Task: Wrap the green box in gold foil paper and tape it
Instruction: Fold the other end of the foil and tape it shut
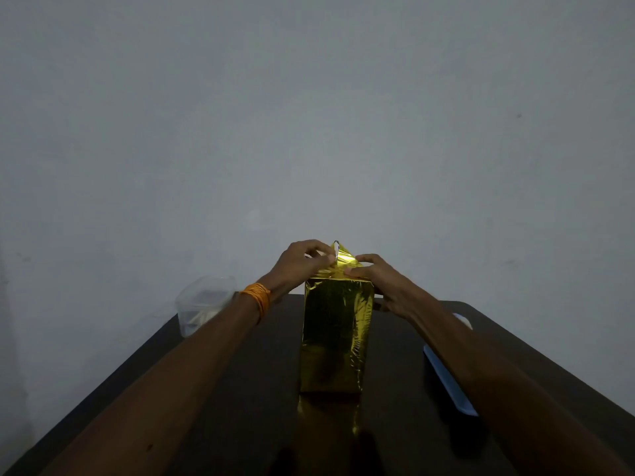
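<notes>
Both arms bare: left forearm (192, 355) and right forearm (481, 365) uncovered down to left hand (302, 259) and right hand (378, 280). Worn: orange thread band (257, 298) on left wrist, several thin strands wound side by side.

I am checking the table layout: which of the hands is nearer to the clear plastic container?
Left. The left hand pinches the gold foil paper to the right of the clear plastic container; the right hand grips the foil farther right.
</notes>
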A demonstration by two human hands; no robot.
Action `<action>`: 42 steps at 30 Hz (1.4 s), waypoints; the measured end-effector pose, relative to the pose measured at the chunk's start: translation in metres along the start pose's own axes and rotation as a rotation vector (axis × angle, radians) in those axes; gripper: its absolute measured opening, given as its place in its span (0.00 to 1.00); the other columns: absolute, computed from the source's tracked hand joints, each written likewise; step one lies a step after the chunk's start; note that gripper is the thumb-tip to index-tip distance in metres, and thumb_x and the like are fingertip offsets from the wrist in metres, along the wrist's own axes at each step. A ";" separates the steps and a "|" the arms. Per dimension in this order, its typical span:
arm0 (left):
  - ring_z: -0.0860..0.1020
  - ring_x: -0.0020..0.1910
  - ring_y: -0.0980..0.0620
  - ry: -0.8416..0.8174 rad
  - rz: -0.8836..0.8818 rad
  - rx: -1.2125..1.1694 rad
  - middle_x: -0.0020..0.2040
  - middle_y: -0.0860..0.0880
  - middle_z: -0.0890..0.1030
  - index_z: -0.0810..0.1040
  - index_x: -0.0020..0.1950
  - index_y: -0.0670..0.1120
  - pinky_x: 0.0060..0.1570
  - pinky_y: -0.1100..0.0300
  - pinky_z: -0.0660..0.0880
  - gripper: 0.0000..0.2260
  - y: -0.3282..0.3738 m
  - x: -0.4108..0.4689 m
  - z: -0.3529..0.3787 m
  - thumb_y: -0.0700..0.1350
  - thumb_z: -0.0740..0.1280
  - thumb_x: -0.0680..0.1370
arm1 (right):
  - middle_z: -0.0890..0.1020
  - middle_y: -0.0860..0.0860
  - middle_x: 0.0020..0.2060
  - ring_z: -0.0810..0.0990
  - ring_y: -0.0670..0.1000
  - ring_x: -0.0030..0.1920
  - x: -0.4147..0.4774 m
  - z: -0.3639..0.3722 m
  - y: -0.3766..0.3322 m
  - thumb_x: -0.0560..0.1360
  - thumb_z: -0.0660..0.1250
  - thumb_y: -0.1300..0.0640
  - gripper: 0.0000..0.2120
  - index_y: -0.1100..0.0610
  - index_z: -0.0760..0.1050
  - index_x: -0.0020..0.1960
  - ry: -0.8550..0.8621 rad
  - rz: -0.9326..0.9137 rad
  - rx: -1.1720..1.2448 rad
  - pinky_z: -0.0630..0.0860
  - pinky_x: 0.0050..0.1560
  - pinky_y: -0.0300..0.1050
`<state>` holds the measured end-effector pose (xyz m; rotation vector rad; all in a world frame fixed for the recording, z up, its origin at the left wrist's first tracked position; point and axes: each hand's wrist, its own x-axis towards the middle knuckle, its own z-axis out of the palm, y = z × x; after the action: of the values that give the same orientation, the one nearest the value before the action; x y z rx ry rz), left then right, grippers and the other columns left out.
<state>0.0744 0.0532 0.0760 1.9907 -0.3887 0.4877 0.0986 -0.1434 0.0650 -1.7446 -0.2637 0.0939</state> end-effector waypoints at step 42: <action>0.83 0.46 0.47 -0.148 0.024 0.241 0.45 0.44 0.85 0.86 0.45 0.41 0.47 0.54 0.80 0.06 0.067 -0.029 0.202 0.38 0.69 0.71 | 0.69 0.51 0.24 0.66 0.48 0.27 -0.105 -0.150 0.102 0.76 0.70 0.52 0.20 0.56 0.69 0.29 0.648 0.008 -0.443 0.64 0.32 0.41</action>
<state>0.0520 -0.1552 0.0301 2.2657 -0.4635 0.4190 0.0408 -0.3287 -0.0146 -2.1085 0.2164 -0.5549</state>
